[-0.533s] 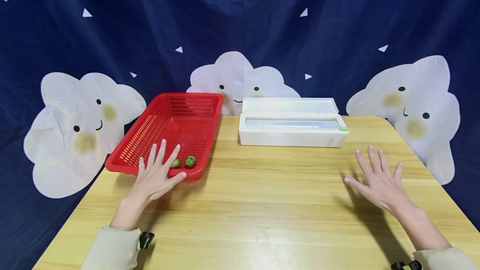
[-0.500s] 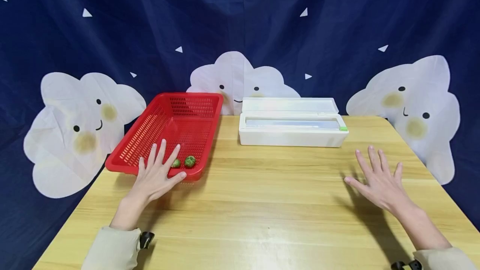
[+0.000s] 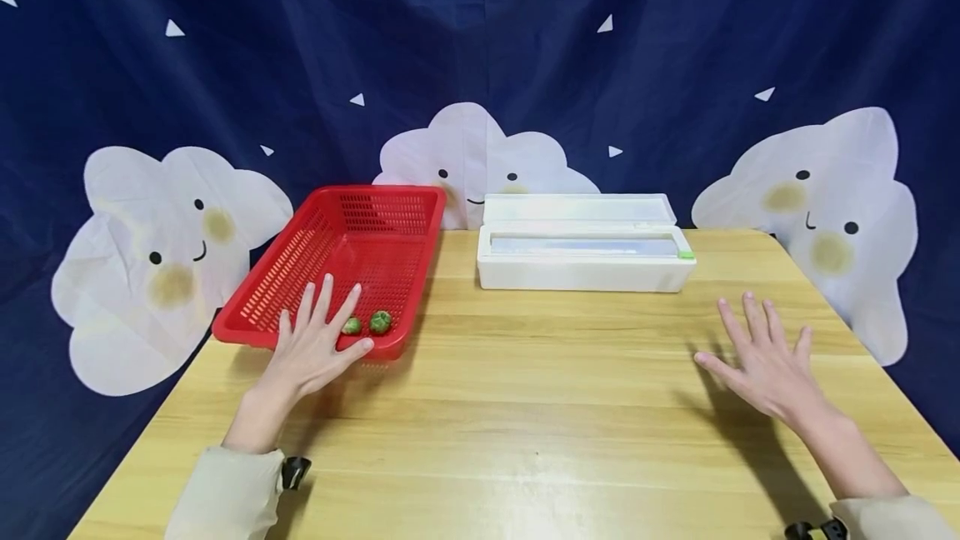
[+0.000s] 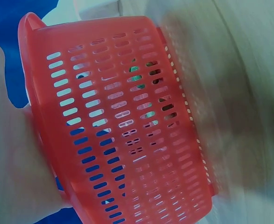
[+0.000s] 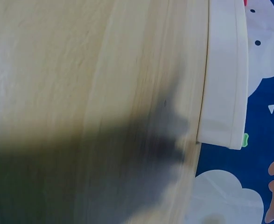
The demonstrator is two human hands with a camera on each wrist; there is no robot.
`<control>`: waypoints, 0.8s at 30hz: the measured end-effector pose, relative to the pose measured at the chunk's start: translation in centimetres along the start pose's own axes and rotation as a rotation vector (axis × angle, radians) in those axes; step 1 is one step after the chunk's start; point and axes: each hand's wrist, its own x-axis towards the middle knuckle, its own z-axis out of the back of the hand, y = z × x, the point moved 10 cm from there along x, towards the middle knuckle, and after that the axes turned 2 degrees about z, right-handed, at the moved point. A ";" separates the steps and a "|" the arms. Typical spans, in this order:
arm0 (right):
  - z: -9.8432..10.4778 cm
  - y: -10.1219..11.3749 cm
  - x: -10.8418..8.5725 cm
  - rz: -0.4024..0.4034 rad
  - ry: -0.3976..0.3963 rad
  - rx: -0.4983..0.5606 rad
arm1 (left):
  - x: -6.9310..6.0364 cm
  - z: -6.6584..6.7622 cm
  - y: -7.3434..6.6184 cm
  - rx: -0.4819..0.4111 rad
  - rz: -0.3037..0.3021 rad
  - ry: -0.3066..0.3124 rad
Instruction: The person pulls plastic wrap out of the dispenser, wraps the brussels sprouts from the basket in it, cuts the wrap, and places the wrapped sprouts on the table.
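Note:
In the head view my left hand (image 3: 311,352) is spread with straight fingers over the near end of a red perforated plastic basket (image 3: 411,319). Two small round green vegetables lie inside; one (image 3: 380,322) is in plain sight, and the other (image 3: 352,326) is partly hidden by my fingers. From the left wrist, the basket's slotted end wall (image 4: 106,74) fills the view beside my hand (image 4: 15,163); whether the hand touches the rim I cannot tell. My right hand (image 3: 768,373), fingers spread and holding nothing, hovers above the table's right side and casts a shadow.
A long white box (image 3: 585,275) stands at the back of the wooden table (image 3: 525,423), its lid (image 3: 577,209) raised, a green piece (image 3: 686,255) at its right end. Behind hangs a dark blue curtain (image 3: 525,48) printed with clouds.
My right hand has shifted slightly to the right. The left hand, the basket and the white box stay practically where they were, with only a slight shift of the camera.

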 end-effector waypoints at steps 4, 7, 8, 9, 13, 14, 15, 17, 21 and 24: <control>0.0 -0.3 0.0 -0.002 0.001 -0.006 | -0.1 -0.1 0.1 -0.002 0.008 0.012; 0.1 -0.4 0.0 -0.001 -0.001 -0.006 | -0.2 -0.2 0.2 -0.007 0.014 0.013; 0.2 -0.4 0.0 -0.001 0.000 -0.004 | -0.2 -0.3 0.3 -0.009 0.016 0.014; 0.2 -0.5 0.0 -0.001 0.002 -0.001 | -0.2 -0.3 0.4 -0.010 0.018 0.013; 0.2 -0.9 0.2 -0.010 0.049 0.079 | -0.1 -0.2 0.5 -0.025 0.023 0.009; 0.2 -1.0 0.3 -0.013 0.065 0.128 | 0.0 -0.1 0.4 -0.043 0.020 0.003; 0.1 -1.0 0.4 -0.009 0.078 0.199 | 0.2 0.1 0.2 -0.075 0.008 -0.016; 0.1 -1.2 0.7 -0.004 0.111 0.383 | 0.6 0.6 -0.7 -0.162 -0.036 -0.057; -0.1 -1.4 1.2 0.013 0.191 0.731 | 1.6 1.4 -3.9 -0.382 -0.192 -0.140; -0.4 -1.4 1.4 0.041 0.257 0.849 | 1.9 1.7 -6.7 -0.509 -0.300 -0.175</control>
